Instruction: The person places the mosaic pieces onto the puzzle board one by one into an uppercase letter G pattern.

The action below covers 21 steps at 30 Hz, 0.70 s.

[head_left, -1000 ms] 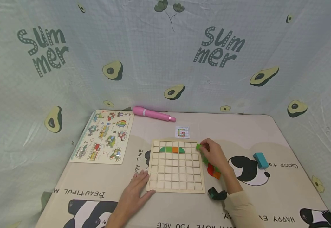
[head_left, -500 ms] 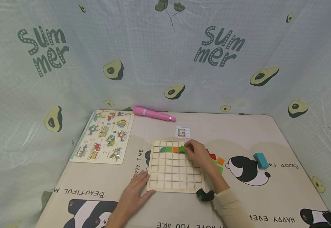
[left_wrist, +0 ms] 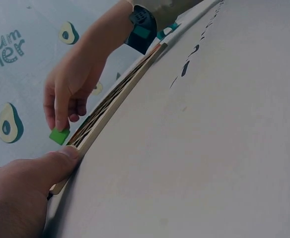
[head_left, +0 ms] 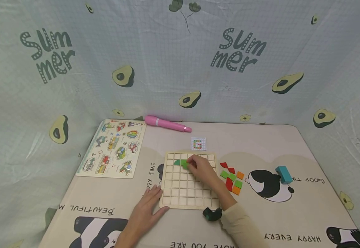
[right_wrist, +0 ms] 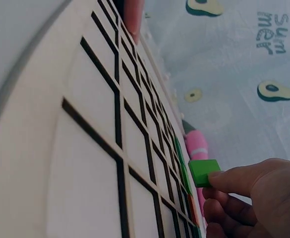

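Note:
My right hand [head_left: 202,169] pinches a green square tile [right_wrist: 201,172] between thumb and fingers, over the upper rows of the wooden grid board [head_left: 174,192]. A dark green rounded tile [head_left: 177,162] lies in a cell just left of the held tile; in the head view my fingers cover the cells to the right. My left hand [head_left: 145,208] lies at the board's lower left corner, fingers stretched along its left side. In the left wrist view its thumb [left_wrist: 60,161] touches the board's edge.
Right of the board lie several loose red, green and orange tiles [head_left: 232,177]. A small pattern card [head_left: 198,144] sits behind the board. Farther out are a pink pen-like stick [head_left: 167,124], a picture puzzle board [head_left: 111,148] and a blue block [head_left: 283,174].
My right hand has carried the green tile leftward from the board's right edge to over the row of placed tiles, uncovering the loose tiles. My left hand has stayed still.

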Tool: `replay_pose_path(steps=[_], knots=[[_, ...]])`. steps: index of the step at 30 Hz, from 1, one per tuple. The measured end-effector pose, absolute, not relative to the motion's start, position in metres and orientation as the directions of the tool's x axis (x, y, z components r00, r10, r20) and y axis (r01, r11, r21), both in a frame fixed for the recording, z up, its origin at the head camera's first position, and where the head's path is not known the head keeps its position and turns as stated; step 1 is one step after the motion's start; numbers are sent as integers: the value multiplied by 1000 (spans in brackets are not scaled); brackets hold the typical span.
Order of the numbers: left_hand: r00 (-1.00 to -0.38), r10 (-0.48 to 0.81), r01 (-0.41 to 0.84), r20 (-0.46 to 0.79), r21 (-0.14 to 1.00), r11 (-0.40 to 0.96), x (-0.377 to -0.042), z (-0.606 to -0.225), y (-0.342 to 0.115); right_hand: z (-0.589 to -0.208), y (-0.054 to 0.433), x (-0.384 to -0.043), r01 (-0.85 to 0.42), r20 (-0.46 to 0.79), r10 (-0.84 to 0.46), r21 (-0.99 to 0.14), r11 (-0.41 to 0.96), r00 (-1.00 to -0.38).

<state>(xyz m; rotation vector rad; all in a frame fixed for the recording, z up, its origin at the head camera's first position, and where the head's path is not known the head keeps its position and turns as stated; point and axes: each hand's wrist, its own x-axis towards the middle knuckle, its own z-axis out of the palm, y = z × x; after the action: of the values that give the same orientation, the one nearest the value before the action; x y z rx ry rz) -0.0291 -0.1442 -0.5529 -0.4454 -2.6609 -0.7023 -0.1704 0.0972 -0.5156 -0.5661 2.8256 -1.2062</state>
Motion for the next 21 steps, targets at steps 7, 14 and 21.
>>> replay_pose_path(steps=[7, 14, 21], knots=[[-895, 204, 373, 397, 413, 831, -29, -553, -144, -519, 82, -167, -371, 145, -385, -694, 617, -912], [-900, 199, 363, 387, 416, 834, -29, -553, -144, -523, 71, -167, -378, 142, -401, -701, 604, -905], [-889, 207, 382, 408, 414, 826, -29, -552, -144, -527, 66, -168, -398, 160, -398, -661, 637, -903]])
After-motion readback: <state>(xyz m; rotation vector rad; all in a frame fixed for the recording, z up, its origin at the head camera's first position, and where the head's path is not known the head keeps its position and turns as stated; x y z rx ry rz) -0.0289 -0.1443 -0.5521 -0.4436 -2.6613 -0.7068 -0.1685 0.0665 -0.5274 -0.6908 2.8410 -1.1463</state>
